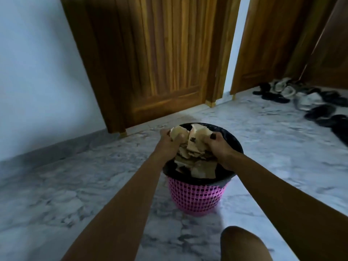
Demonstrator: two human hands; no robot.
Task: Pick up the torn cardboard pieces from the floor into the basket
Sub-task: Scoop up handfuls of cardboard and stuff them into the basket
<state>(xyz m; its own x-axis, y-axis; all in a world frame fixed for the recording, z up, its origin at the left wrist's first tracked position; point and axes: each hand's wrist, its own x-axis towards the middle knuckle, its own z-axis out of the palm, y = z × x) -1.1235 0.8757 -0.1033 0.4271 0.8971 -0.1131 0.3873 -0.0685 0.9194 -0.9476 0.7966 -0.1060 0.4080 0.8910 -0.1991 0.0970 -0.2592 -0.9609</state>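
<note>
Wall [37,63], pale, fills the far left, with a wooden door [160,53] just right of it. Over the marble floor [75,176], the left hand [167,142] curls round a bunch of torn cardboard pieces [195,140], held just above the pink mesh basket [195,200]. Its black liner [231,140] holds more scraps. The right hand [218,146] clutches the same bunch from the right side. Sandals [301,98] lie scattered at the far right.

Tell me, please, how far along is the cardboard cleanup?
Done: torn brown cardboard pieces already lie in the pink mesh plastic basket. In hand: the left hand and right hand grip another bundle at its mouth. Left: dropping that bundle; the visible grey marble floor shows no more cardboard.
</note>
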